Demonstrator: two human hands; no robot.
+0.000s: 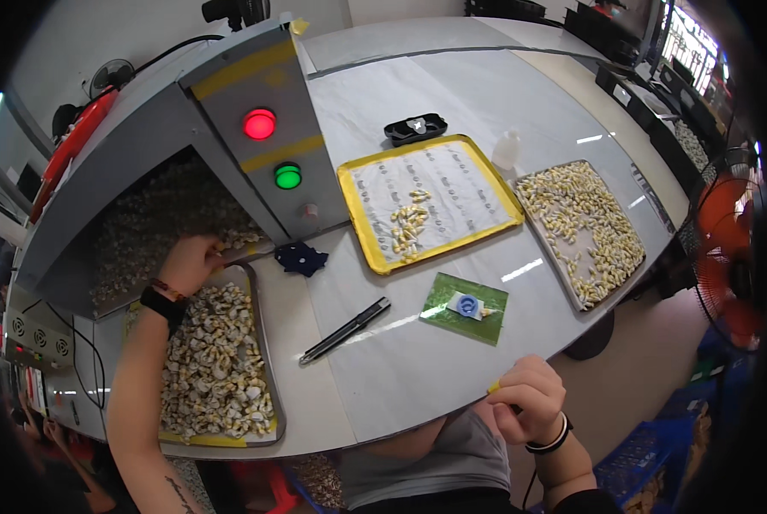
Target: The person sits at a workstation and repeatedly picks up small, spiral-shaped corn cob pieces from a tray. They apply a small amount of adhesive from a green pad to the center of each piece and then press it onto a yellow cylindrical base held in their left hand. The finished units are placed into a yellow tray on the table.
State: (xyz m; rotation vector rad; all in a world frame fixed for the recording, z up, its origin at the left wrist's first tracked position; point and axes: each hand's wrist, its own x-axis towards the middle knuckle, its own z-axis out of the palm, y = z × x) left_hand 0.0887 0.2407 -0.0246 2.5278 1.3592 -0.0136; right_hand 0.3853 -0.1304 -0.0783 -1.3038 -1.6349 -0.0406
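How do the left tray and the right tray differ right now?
The left tray is heaped with lumpy, pale-and-yellow clumps; the right tray holds smaller, smoother, yellow-and-white pieces, spread thin with bare patches. The left tray lies by the grey box's opening, with the left hand at its far end; the right tray lies away from both hands. Both are shallow, rimmed trays.

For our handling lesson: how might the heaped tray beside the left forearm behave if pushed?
The tray looks stiff, given its firm raised rim. Piled with many pieces, it is probably fairly heavy. Pieces heaped near the rim may spill if jolted.
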